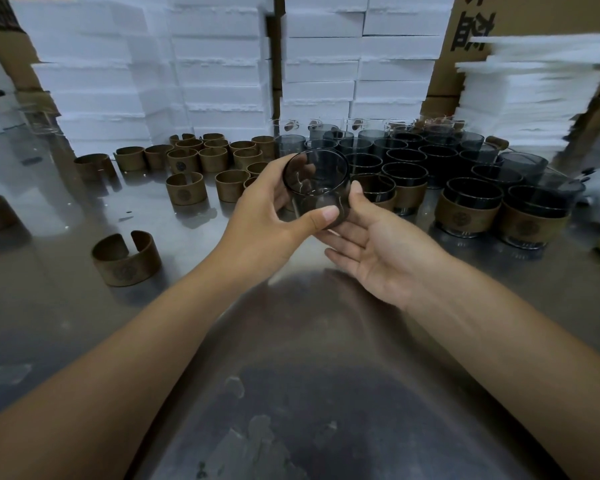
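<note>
Tumbler (317, 188) of smoke-grey, see-through glass, held in the air above the steel desk (291, 341), just in front of the crowd of other glasses. It is short, wide and straight-walled, with a thin dark rim, and it carries no sleeve. It is tilted, so that its round mouth faces up and toward the camera while its darker base points down toward the palms. Fingertips show through the wall as blurred shapes.

The left hand (267, 209) grips the tumbler: its fingers (278, 166) curl round the far side near the rim and the thumb lies across the near side, close to the base. The right hand (378, 251) lies palm up beneath it, with the fingers (340, 233) stretched out almost straight under the base and the left thumb; its thumb rests against the tumbler's right wall.

On the desk to the left stand many brown open bands (201, 154), each split by a gap, and one lone band (126, 259) sits nearer the camera with a round emblem on its face. Behind and to the right of the hands stand bare dark glasses (406, 157) packed close together, and nearer ones already wear brown sleeves (468, 206). White foam boxes (222, 64) are stacked high along the back, with a pile of white foam sheets (534, 91) and a cardboard carton (534, 15) at the right.
</note>
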A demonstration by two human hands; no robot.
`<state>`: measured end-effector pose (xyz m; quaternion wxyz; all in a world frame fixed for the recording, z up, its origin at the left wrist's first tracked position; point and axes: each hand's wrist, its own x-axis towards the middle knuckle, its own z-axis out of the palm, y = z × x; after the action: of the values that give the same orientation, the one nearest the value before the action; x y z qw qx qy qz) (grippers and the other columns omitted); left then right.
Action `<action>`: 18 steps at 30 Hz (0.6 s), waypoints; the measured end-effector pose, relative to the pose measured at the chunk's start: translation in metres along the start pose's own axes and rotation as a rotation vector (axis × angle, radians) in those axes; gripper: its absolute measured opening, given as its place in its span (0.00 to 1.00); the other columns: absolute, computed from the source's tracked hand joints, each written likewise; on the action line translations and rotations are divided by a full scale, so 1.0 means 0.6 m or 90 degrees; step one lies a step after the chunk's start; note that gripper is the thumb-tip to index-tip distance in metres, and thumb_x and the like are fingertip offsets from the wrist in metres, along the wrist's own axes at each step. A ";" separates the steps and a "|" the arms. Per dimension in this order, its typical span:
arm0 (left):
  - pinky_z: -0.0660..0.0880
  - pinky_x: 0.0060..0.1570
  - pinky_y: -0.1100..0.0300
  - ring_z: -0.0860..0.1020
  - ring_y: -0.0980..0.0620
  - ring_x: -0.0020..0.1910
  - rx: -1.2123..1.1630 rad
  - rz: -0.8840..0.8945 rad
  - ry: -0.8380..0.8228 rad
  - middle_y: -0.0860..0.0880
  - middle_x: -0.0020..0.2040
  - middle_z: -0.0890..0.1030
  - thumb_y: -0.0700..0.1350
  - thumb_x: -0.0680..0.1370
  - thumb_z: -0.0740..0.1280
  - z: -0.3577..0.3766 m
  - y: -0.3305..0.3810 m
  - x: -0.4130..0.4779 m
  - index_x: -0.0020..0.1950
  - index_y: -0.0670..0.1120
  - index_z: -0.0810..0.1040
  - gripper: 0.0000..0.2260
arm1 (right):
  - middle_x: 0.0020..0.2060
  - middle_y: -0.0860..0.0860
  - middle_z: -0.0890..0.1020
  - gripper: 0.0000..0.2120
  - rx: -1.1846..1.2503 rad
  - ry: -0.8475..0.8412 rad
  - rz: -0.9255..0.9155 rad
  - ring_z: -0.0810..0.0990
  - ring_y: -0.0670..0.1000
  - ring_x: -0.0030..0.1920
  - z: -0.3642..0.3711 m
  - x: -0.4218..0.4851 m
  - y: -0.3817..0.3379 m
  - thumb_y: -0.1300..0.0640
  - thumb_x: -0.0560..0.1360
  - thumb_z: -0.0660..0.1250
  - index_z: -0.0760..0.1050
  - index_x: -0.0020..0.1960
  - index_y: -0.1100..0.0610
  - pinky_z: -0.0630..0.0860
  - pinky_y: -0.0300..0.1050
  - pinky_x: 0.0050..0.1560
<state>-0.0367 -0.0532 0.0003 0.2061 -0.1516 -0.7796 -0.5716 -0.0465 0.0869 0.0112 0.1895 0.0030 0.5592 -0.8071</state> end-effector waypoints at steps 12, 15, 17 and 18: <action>0.73 0.62 0.63 0.77 0.59 0.60 -0.059 0.007 -0.004 0.55 0.60 0.78 0.48 0.68 0.72 0.005 0.013 -0.003 0.64 0.50 0.71 0.25 | 0.45 0.51 0.83 0.12 0.132 -0.076 -0.065 0.80 0.50 0.53 0.003 -0.001 -0.004 0.51 0.82 0.56 0.75 0.51 0.56 0.72 0.52 0.63; 0.74 0.57 0.66 0.78 0.61 0.57 -0.091 0.013 0.005 0.56 0.58 0.78 0.49 0.66 0.71 0.006 0.018 -0.003 0.60 0.53 0.71 0.23 | 0.56 0.53 0.81 0.18 0.098 -0.113 -0.045 0.78 0.51 0.62 0.005 -0.002 -0.003 0.46 0.82 0.54 0.74 0.61 0.55 0.69 0.54 0.65; 0.74 0.57 0.67 0.78 0.61 0.57 -0.099 0.013 0.008 0.56 0.57 0.78 0.48 0.67 0.71 0.006 0.018 -0.004 0.59 0.53 0.71 0.22 | 0.58 0.52 0.80 0.22 0.082 -0.130 -0.034 0.76 0.51 0.64 0.005 -0.002 -0.002 0.43 0.81 0.53 0.73 0.65 0.55 0.70 0.53 0.65; 0.74 0.57 0.66 0.78 0.61 0.57 -0.097 0.013 0.008 0.56 0.58 0.78 0.48 0.67 0.71 0.005 0.017 -0.004 0.60 0.52 0.71 0.22 | 0.59 0.52 0.80 0.23 0.075 -0.132 -0.031 0.76 0.50 0.64 0.005 -0.002 -0.001 0.42 0.81 0.52 0.73 0.65 0.55 0.70 0.53 0.64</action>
<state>-0.0302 -0.0469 0.0070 0.2048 -0.1708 -0.7309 -0.6282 -0.0452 0.0847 0.0133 0.2266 -0.0829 0.4878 -0.8389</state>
